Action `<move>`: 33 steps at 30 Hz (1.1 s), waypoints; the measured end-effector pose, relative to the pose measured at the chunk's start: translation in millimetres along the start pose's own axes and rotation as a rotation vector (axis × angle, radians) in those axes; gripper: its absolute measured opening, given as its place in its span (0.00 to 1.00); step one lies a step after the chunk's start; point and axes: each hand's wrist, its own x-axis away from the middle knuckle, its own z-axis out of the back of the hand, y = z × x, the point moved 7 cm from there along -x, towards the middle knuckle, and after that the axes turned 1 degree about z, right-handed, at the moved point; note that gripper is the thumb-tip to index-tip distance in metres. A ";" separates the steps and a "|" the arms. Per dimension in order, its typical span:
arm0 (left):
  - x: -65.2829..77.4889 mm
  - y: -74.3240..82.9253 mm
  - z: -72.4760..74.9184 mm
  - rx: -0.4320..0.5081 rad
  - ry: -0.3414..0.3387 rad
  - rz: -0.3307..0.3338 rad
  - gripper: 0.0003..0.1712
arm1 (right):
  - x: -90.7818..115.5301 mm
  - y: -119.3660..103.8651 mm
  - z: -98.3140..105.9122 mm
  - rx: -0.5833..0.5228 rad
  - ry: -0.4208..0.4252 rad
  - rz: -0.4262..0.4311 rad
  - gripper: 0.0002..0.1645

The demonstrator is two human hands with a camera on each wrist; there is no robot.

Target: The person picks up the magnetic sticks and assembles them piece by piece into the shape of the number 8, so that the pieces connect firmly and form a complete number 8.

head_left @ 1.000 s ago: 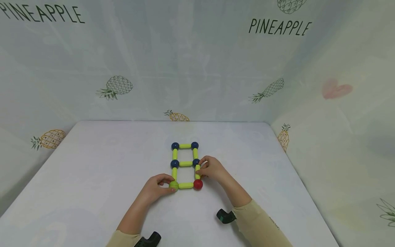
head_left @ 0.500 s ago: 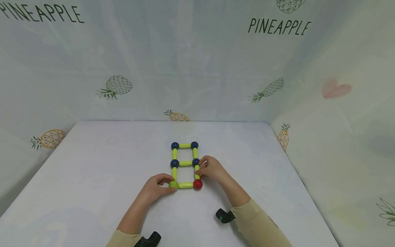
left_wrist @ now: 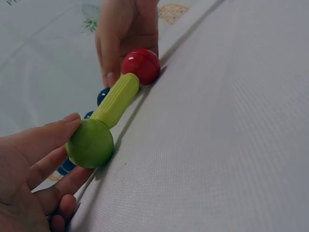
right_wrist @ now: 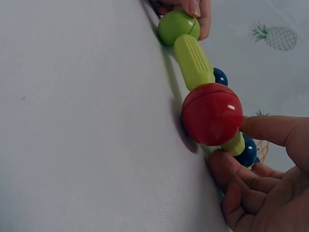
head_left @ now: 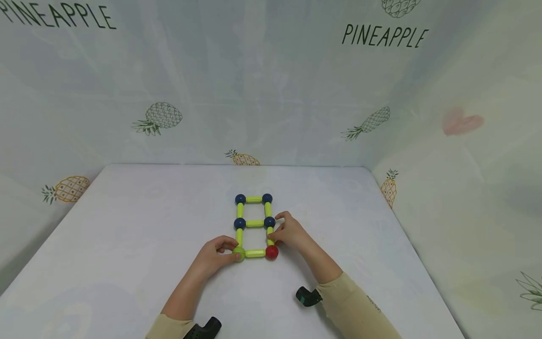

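A flat ladder-like frame of yellow-green rods joined by balls lies on the white table (head_left: 127, 263). Blue balls (head_left: 240, 223) sit at its far and middle joints, with a green ball (head_left: 240, 254) at the near left corner and a red ball (head_left: 272, 253) at the near right. My left hand (head_left: 213, 256) pinches the green ball between thumb and fingers, as the left wrist view also shows. My right hand (head_left: 292, 234) pinches the right side rod (right_wrist: 234, 144) just behind the red ball. A near crossbar rod (left_wrist: 116, 99) joins the green and red balls.
A pale cloth (head_left: 271, 84) printed with pineapples hangs behind the table and along its sides. Black devices (head_left: 308, 296) are strapped at both wrists, close over the table. The table's far edge runs behind the frame.
My right index finger has lifted slightly off the middle right blue ball. The left thumb and fingers have shifted slightly on the green ball. The frame stays nearly in place.
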 end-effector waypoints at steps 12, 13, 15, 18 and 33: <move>-1.6 5.1 -1.3 -0.007 -0.019 -0.009 0.19 | 1.2 1.2 0.6 0.018 -0.017 0.035 0.39; -1.4 6.1 -1.3 -0.017 -0.027 -0.014 0.19 | 2.0 1.1 0.9 0.028 -0.026 0.040 0.40; -1.0 8.0 -0.9 -0.044 -0.044 -0.026 0.19 | 3.8 1.3 1.6 0.050 -0.042 0.049 0.41; 0.2 11.1 0.1 -0.096 -0.067 -0.040 0.22 | 7.6 0.6 3.5 0.078 -0.065 0.078 0.42; 3.1 28.4 -1.9 -0.470 -0.106 -0.227 0.32 | 31.6 2.6 9.6 0.305 -0.105 0.225 0.40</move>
